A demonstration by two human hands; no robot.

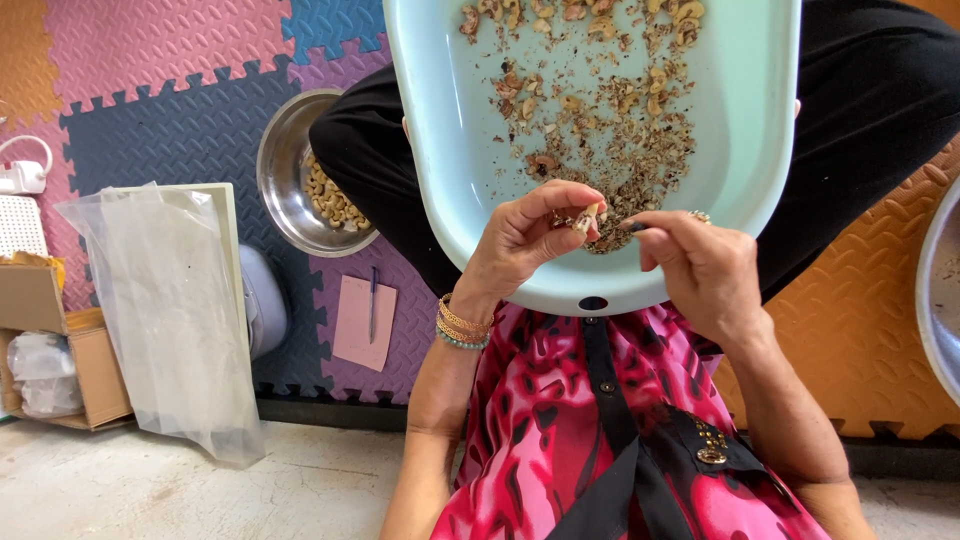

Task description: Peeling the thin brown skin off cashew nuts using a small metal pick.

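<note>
Pale-blue plastic basin (440, 130), oval, resting across the lap of a seated person in black trousers; its floor carries a scatter of brown husk scraps and pale nut pieces (600, 110), thickest toward the near rim. Left hand (525, 240), with gold bangles and 1 beaded band at the wrist, is closed in a pinch on a small pale nut kernel (588, 216), held just above the near end of the basin, over the husk heap. Right hand (700, 265), ring on 1 finger, sits just beside the left with fingers curled narrow, its thumb and forefinger tips meeting at something small and dark next to the kernel; what that is cannot be told, nor whether it touches the kernel. Pink and red patterned garment with a black buttoned strip fills the lower centre. Steel bowl (285, 170), round, on the floor mat to the left of the person's knee, partly hidden by it, holding pale peeled kernels (330, 200). Floor mat (150, 120) of interlocking foam tiles in pink, purple, dark blue, blue and orange. Pink paper slip (358, 325) with 1 pen (373, 305) lying across it, on the mat near the steel bowl. Clear plastic bag (165, 310), crumpled, draped over a pale flat board at left. Cardboard box (85, 370), open, at the far left edge. Second metal vessel's rim (935, 300) at the right edge.
</note>
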